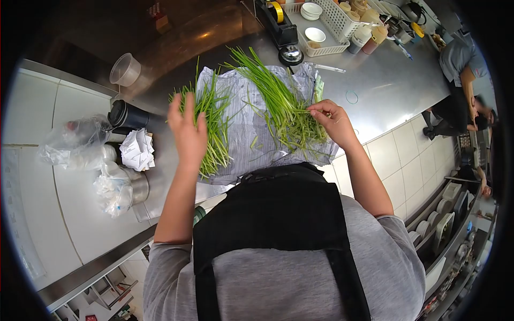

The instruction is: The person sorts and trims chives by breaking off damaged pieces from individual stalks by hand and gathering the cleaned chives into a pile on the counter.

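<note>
Two piles of chives lie on a grey cloth (243, 115) in front of me. My left hand (187, 131) is over the outer edge of the left pile of chives (216, 125), its fingers apart and slightly blurred. Beside the right pile of chives (270, 88), my right hand (332, 122) pinches the end of a thin chive between thumb and fingertips. Loose, shorter green bits (302, 131) are heaped at the near end of the right pile, just under my right hand.
A tape dispenser (281, 29), a call bell (290, 54) and a white basket (326, 43) with small bowls stand at the back. On the left are a clear tub (126, 69), a black-lidded cup (126, 115) and crumpled paper (137, 150). Other people (463, 69) are at far right.
</note>
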The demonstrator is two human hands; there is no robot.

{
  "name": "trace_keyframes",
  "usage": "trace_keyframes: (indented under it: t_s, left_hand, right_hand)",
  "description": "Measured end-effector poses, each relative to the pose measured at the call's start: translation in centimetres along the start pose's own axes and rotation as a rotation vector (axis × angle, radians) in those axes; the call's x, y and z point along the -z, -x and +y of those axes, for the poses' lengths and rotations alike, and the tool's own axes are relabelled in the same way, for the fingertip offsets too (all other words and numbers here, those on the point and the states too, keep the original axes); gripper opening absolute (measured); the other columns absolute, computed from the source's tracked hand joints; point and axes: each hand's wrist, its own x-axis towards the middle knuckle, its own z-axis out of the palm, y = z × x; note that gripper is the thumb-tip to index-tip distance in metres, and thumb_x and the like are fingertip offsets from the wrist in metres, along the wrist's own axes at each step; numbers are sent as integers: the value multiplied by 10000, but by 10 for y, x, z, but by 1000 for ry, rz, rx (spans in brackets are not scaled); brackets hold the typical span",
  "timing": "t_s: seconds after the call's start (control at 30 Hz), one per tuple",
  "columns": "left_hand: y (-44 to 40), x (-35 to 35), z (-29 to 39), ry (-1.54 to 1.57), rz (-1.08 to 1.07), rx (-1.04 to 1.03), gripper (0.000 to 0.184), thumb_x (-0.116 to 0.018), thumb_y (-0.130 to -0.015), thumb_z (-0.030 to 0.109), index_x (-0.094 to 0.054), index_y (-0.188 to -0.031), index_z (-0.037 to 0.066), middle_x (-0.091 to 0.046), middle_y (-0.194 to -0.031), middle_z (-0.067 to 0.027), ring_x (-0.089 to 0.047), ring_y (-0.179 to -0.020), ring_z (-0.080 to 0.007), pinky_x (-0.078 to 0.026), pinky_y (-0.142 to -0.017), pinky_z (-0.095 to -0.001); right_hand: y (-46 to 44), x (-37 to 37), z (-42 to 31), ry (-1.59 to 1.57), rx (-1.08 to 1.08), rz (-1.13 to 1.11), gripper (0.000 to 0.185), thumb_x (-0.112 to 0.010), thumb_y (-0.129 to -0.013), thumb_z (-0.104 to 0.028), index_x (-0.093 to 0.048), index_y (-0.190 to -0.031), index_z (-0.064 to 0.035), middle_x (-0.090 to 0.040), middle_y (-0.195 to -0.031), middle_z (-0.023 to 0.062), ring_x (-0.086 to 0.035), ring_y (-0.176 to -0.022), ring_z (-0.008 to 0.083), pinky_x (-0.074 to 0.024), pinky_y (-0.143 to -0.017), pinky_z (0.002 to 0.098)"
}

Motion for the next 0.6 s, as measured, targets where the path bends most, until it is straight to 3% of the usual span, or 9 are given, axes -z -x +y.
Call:
trace_keyframes:
  t_s: [0.13,0.27,0.33,0.37,0.43,0.47,0.5,0.57,0.6]
  left_hand:
    - [-1,-9,67,252,-214,-280,328,-647,-812,174,-618,-1135,127,-540,-1185,-64,-488,-1116,-288,-360,-930,-443]
    - [-3,-25,108,372,-356,-285,282,-662,-801,209,-654,-1071,129,-598,-1059,-52,-549,-1017,-243,-413,-825,-402]
    - [0,-46,106,571,-676,-80,203,-671,-808,185,-689,-978,75,-648,-890,-55,-590,-726,-193,-431,-614,-319]
    - [1,-54,104,574,-679,-87,203,-671,-808,185,-689,-978,75,-648,-890,-55,-590,-726,-193,-431,-614,-319]
    - [5,-68,95,702,-741,230,193,-676,-815,193,-692,-885,14,-637,-753,-49,-565,-603,-130,-406,-509,-289]
    - [7,-78,86,692,-837,264,261,-655,-849,223,-666,-984,-1,-642,-817,-64,-576,-632,-107,-453,-555,-292]
    - [13,-86,82,692,-842,259,261,-655,-849,223,-666,-984,-1,-642,-817,-64,-576,-632,-107,-453,-555,-292]
    - [23,-95,77,832,-961,416,363,-589,-900,221,-557,-1194,12,-639,-867,-89,-597,-637,-135,-492,-608,-274]
    - [27,-95,78,830,-963,414,363,-589,-900,221,-557,-1194,12,-639,-867,-89,-597,-637,-135,-492,-608,-274]
  right_hand:
    - [4,-10,-17,-85,1,-61,123,-648,-838,-103,-686,-944,-54,-583,-881,34,-486,-754,118,-405,-713,251]
    - [11,-24,-32,-58,105,-119,137,-643,-837,-89,-682,-965,-60,-580,-840,30,-483,-730,121,-409,-682,252]
    - [14,-26,-41,-12,123,-111,164,-647,-823,-74,-673,-983,-49,-583,-838,49,-503,-709,140,-422,-658,262]
    - [14,-23,-40,-11,120,-103,164,-647,-823,-74,-673,-983,-49,-583,-838,49,-503,-709,140,-422,-658,262]
    - [8,-19,-35,87,156,95,175,-644,-810,-62,-667,-982,-37,-586,-846,76,-535,-728,172,-438,-668,278]
    - [4,-16,-27,190,158,150,185,-640,-796,-63,-667,-976,-33,-598,-871,97,-572,-762,217,-462,-693,313]
    - [-1,-14,-20,189,155,156,185,-640,-796,-63,-667,-976,-33,-598,-871,97,-572,-762,217,-462,-693,313]
    - [-11,-13,-6,321,258,165,169,-638,-780,-58,-665,-942,-20,-618,-875,112,-594,-794,259,-476,-712,340]
    - [-17,-15,0,319,257,168,169,-638,-780,-58,-665,-942,-20,-618,-875,112,-594,-794,259,-476,-712,340]
